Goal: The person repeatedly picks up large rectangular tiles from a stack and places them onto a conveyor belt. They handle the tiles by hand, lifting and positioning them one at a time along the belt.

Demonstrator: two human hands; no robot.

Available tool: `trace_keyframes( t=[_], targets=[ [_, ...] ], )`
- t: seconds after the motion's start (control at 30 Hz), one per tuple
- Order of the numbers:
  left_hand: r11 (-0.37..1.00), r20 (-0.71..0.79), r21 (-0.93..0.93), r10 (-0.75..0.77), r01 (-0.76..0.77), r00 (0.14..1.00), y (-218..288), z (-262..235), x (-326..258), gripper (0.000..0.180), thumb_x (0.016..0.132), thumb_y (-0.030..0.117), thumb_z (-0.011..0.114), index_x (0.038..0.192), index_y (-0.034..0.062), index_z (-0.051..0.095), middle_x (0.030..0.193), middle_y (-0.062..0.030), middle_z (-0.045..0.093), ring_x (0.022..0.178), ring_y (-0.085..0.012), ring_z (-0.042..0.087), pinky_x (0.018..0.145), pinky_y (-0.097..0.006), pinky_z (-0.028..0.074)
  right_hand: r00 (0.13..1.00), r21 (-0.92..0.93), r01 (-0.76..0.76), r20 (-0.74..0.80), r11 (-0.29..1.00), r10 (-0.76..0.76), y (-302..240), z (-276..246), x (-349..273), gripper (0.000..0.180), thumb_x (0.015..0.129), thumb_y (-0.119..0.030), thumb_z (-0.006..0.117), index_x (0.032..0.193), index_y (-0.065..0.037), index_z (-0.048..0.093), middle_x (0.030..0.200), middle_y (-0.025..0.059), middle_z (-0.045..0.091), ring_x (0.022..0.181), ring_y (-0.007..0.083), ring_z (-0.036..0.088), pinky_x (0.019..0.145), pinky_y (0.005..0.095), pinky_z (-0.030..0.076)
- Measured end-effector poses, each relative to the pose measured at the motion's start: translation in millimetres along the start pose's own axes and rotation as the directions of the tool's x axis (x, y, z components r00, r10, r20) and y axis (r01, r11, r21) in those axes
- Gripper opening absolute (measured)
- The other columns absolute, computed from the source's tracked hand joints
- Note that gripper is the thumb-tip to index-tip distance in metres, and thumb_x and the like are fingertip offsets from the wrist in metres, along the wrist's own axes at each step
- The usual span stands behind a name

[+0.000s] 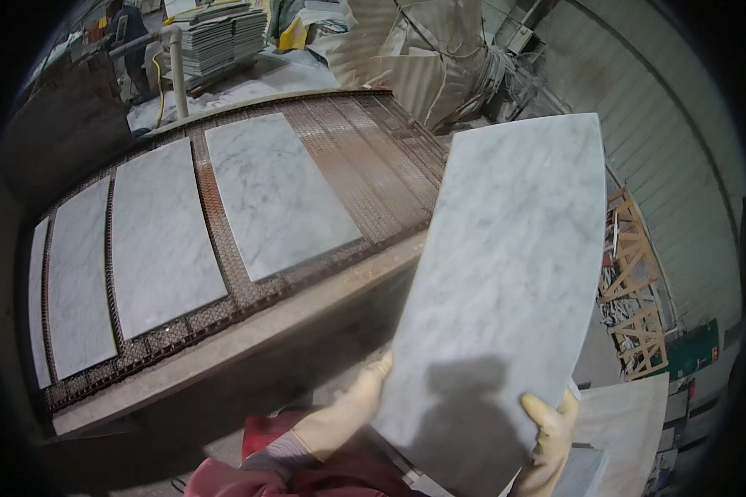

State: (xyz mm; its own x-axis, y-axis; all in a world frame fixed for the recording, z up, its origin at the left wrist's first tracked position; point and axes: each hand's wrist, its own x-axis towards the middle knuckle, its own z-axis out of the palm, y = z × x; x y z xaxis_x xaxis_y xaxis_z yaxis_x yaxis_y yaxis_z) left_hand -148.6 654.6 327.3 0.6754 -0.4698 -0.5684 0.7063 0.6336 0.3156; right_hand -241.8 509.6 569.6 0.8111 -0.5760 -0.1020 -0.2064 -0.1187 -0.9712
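Observation:
A large rectangular marble slab (506, 265), white with grey veins, stands tilted up in front of me, right of the conveyor. My left hand (352, 410), in a pale yellow glove, is closed on its lower left edge; the fingertips are partly hidden behind the slab. My right hand (551, 431), gloved alike, grips the lower right edge, thumb on the front face and other fingers mostly out of sight. A dark shadow falls on the slab's lower part. Left of it, several similar slabs, such as the nearest one (282, 195), lie flat in a row on the brown mesh conveyor belt (373, 153).
The conveyor's pale side rail (249, 335) runs between me and the belt. Stacked slabs (215, 41) and another person (128, 45) are at the far left. Wooden frames (634, 257) stand along the right wall. More flat panels (626, 422) lie beside my right hand.

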Motion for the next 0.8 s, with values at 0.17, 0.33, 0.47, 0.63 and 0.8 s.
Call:
trace_keyframes(
  t=[0.17, 0.33, 0.47, 0.63, 0.8],
  targets=[
    [0.972, 0.017, 0.157, 0.175, -0.176, 0.984, 47, -30, 20, 0.058, 0.109, 0.049, 0.050, 0.148, 0.0064, 0.056, 0.150, -0.0132, 0.058, 0.136, -0.0260, 0.052, 0.117, -0.041, 0.038, 0.980, 0.019, -0.063, 0.188, 0.998, 0.059, -24, 56, 50, 0.049, 0.081, -0.010, 0.068, 0.127, 0.007, 0.067, 0.112, 0.0134, 0.073, 0.099, 0.0229, 0.068, 0.088, 0.0363, 0.052],
    [0.999, -0.254, 0.033, 0.028, -0.020, 0.967, 93, -11, 35, 0.063, 0.108, 0.052, 0.049, 0.146, 0.0023, 0.057, 0.144, -0.0169, 0.062, 0.130, -0.0298, 0.057, 0.113, -0.042, 0.042, 0.943, -0.033, -0.023, 0.332, 0.999, 0.032, -18, 91, 115, 0.045, 0.082, -0.009, 0.067, 0.123, 0.008, 0.069, 0.110, 0.0138, 0.073, 0.096, 0.0223, 0.069, 0.085, 0.0356, 0.053],
    [0.999, -0.296, 0.034, 0.010, 0.000, 0.955, 121, -1, 53, 0.069, 0.106, 0.056, 0.051, 0.153, 0.0047, 0.050, 0.161, -0.0130, 0.046, 0.149, -0.0296, 0.040, 0.126, -0.042, 0.025, 0.867, 0.117, 0.024, 0.491, 0.993, -0.079, -14, 113, 175, 0.044, 0.082, -0.007, 0.069, 0.124, 0.008, 0.069, 0.110, 0.0131, 0.074, 0.097, 0.0222, 0.069, 0.086, 0.0361, 0.054],
    [0.966, -0.354, 0.178, 0.239, -0.186, 0.904, 153, 10, 89, 0.072, 0.105, 0.055, 0.053, 0.152, 0.0003, 0.050, 0.159, -0.0176, 0.048, 0.145, -0.0335, 0.044, 0.121, -0.044, 0.031, 0.740, 0.101, -0.043, 0.672, 0.994, -0.036, -7, 138, 286, 0.042, 0.089, -0.006, 0.068, 0.129, 0.008, 0.066, 0.116, 0.0147, 0.073, 0.100, 0.0223, 0.071, 0.086, 0.0344, 0.057],
    [0.972, -0.614, 0.081, 0.222, -0.220, 0.758, 180, 53, 144, 0.064, 0.105, 0.045, 0.056, 0.147, -0.0029, 0.053, 0.155, -0.0181, 0.052, 0.142, -0.0313, 0.047, 0.119, -0.042, 0.033, 0.585, 0.154, 0.093, 0.791, 0.984, -0.179, 7, 186, 416, 0.040, 0.091, -0.007, 0.067, 0.128, 0.009, 0.065, 0.118, 0.0174, 0.072, 0.102, 0.0247, 0.071, 0.088, 0.0356, 0.057]
  ],
)
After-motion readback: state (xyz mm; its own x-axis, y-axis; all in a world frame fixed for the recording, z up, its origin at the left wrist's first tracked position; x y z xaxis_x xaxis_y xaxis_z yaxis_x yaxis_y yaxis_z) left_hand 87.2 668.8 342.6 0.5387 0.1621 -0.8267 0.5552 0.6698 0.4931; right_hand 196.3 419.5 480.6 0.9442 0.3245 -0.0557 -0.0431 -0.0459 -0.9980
